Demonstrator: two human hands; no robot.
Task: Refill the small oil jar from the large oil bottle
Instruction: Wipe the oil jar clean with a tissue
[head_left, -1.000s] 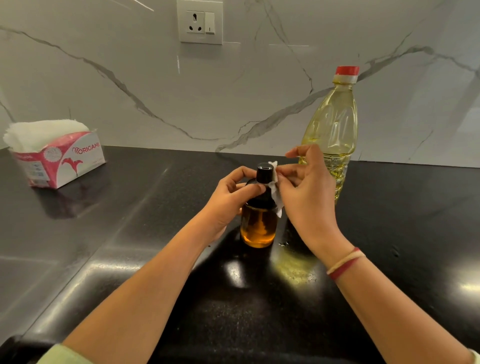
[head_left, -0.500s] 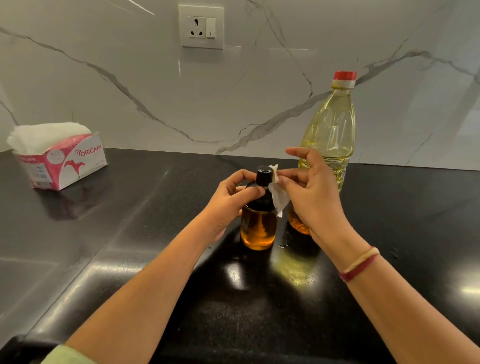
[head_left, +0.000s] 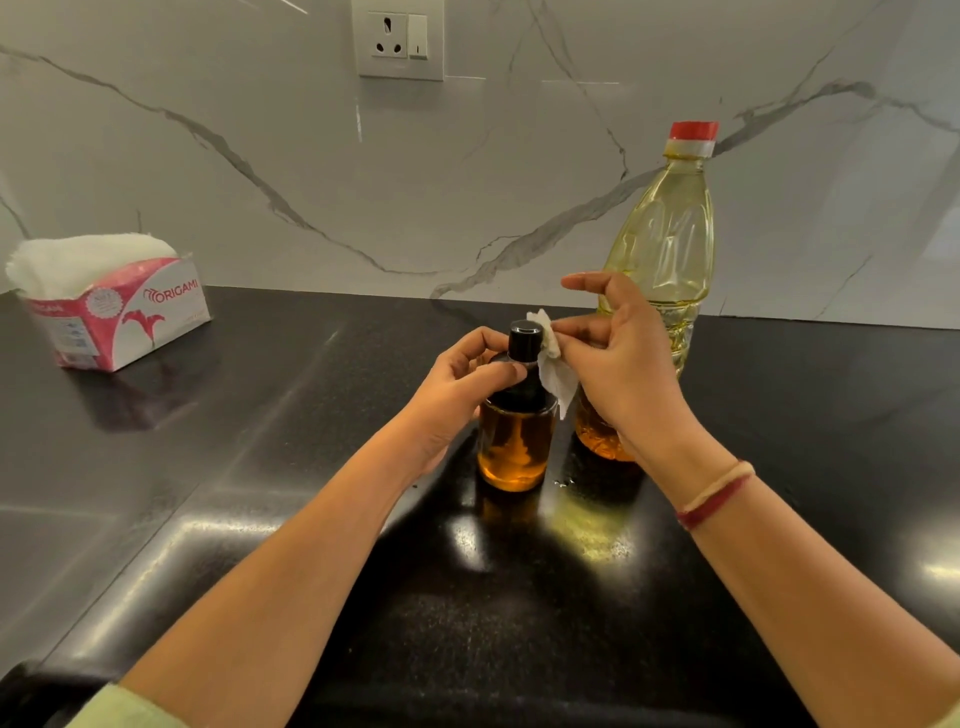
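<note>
The small oil jar (head_left: 515, 441) stands upright on the black counter (head_left: 260, 467), its black cap on and amber oil filling most of the glass. My left hand (head_left: 462, 384) grips its dark shoulder just under the cap. My right hand (head_left: 618, 364) pinches a small white tissue (head_left: 553, 369) against the right side of the jar's neck, index finger lifted. Behind my right hand stands the large oil bottle (head_left: 665, 249), clear plastic with yellow oil and a red cap closed on top.
An open pink and white tissue box (head_left: 119, 312) sits at the far left of the counter. A marble backsplash with a wall socket (head_left: 399, 39) runs along the back. A few oil drops (head_left: 563, 483) glint beside the jar's base.
My right hand has slid the tissue slightly down and right along the jar's neck. The left hand keeps its grip and both containers stay put.
</note>
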